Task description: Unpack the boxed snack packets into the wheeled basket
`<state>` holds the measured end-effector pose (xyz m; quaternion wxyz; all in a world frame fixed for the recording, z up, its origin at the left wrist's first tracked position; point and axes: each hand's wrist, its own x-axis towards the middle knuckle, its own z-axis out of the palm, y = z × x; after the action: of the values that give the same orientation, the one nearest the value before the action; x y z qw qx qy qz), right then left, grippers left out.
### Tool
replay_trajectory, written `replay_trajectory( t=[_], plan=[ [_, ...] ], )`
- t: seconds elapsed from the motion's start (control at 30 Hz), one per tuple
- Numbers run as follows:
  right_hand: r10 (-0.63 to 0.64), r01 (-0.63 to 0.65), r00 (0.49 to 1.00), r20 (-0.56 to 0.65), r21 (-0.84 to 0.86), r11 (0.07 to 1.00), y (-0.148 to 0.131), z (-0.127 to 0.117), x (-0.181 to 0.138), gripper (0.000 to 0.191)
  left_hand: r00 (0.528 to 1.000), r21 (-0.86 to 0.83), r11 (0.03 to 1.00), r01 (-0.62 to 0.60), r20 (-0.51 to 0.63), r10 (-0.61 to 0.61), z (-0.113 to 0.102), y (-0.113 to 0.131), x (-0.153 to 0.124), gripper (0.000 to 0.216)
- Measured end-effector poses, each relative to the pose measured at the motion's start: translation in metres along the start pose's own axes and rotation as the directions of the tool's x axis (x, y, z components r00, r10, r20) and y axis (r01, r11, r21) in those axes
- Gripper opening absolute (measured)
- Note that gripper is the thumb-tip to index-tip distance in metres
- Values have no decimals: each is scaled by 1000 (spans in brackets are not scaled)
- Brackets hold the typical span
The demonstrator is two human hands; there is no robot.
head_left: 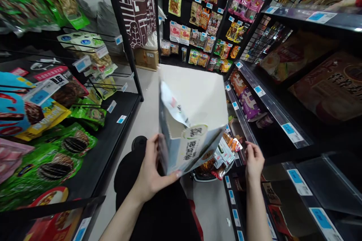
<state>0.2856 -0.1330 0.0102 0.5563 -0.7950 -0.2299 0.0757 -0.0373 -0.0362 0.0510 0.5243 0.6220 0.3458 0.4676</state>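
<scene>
A white and pale blue cardboard display box [195, 98] with dark printed characters is gripped at its lower left corner by my left hand [154, 173], thumb across the front and fingers around the side. Inside the tilted box a small white packet [173, 101] leans against the left wall. My right hand [254, 162] is apart from the box, beside the right-hand shelf, its fingers loosely bent with nothing visible in them. Behind and below the box, partly hidden by it, a basket [207, 178] on the floor holds several snack packets [223, 154].
Snack bags [65, 147] fill the left shelf [118, 120]. Packaged goods [249, 101] line the right shelves, whose edges carry price tags [292, 131]. Hanging snack packets [203, 19] cover the back wall. A brown carton [146, 58] stands on the floor at the far left.
</scene>
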Motion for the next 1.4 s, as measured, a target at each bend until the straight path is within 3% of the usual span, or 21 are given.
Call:
replay_trajectory(
  t=[0.07, 0.13, 0.2, 0.3, 0.4, 0.53, 0.6, 0.67, 0.77, 0.83, 0.9, 0.93, 1.0, 1.03, 1.07, 1.1, 1.13, 1.2, 1.3, 1.37, 1.4],
  plan=[
    [-297, 277, 954, 43, 262, 925, -50, -14, -18, 43, 997, 212, 977, -31, 71, 16, 0, -1, -3, 99],
    [-499, 448, 864, 66, 348, 823, -95, -27, -37, 35, 992, 368, 926, -88, 120, 47, 2, 2, -4, 95],
    [-612, 551, 776, 151, 310, 775, -127, -37, -53, 38, 980, 461, 873, -162, 181, 86, 4, 9, -5, 90],
    [-655, 607, 684, 320, 248, 755, -151, -43, -69, 68, 940, 551, 775, -311, 296, 167, 8, 17, -3, 88],
    [-614, 615, 684, 393, 142, 776, -153, -43, -76, 74, 888, 582, 683, -442, 392, 240, 11, 20, -1, 88],
    [-538, 582, 747, 389, 5, 813, -143, -43, -74, 26, 865, 583, 654, -483, 436, 251, 13, 19, -1, 85],
    [-501, 529, 815, 292, -20, 849, -137, -48, -69, 20, 874, 593, 654, -470, 419, 248, 12, 18, -1, 86],
    [-455, 455, 891, 13, 8, 891, -130, -58, -60, 19, 907, 610, 676, -412, 347, 239, 12, 17, -2, 87],
    [-250, 412, 850, -465, 289, 864, -114, -84, -39, 20, 971, 600, 763, -238, 164, 174, 10, 15, -3, 84],
    [-42, 362, 870, -490, 580, 730, -96, -104, -22, 17, 993, 545, 830, -120, 57, 107, 8, 12, -3, 86],
    [146, 148, 962, -232, 889, 434, -74, -120, -8, 16, 998, 458, 888, -47, -18, 63, 6, 8, -3, 91],
    [206, -6, 978, -35, 980, 197, -62, -124, -4, 20, 998, 407, 913, -29, -43, 50, 5, 6, -3, 93],
    [197, -211, 933, 300, 903, -373, -40, -126, 0, 29, 997, 311, 950, -16, -69, 39, 3, 2, -2, 96],
    [148, -235, 909, 390, 771, -591, -31, -123, -1, 31, 997, 273, 962, -15, -72, 36, 3, 0, -2, 98],
    [95, -243, 893, 440, 649, -721, -24, -119, -4, 30, 997, 249, 969, -13, -70, 32, 2, -1, -2, 99],
    [45, -267, 883, 468, 577, -772, -18, -115, -7, 28, 997, 236, 972, -9, -70, 26, 2, -3, -1, 100],
    [10, -309, 875, 484, 574, -759, -13, -110, -11, 26, 997, 232, 973, -1, -70, 18, 2, -4, -1, 101],
    [10, -430, 852, 523, 711, -557, -5, -102, -19, 27, 998, 214, 977, 13, -70, 2, 2, -6, -2, 102],
    [151, -465, 878, 454, 884, 48, 10, -92, -21, 30, 996, 102, 994, 26, -86, -18, 2, -6, -1, 104],
    [255, -356, 931, 262, 812, 463, 25, -83, -17, 24, 993, -6, 999, 34, -115, -34, 3, -3, 0, 102],
    [283, -302, 946, 156, 742, 598, 33, -77, -13, 23, 990, -53, 998, 35, -135, -42, 3, -1, 1, 99]
  ],
)
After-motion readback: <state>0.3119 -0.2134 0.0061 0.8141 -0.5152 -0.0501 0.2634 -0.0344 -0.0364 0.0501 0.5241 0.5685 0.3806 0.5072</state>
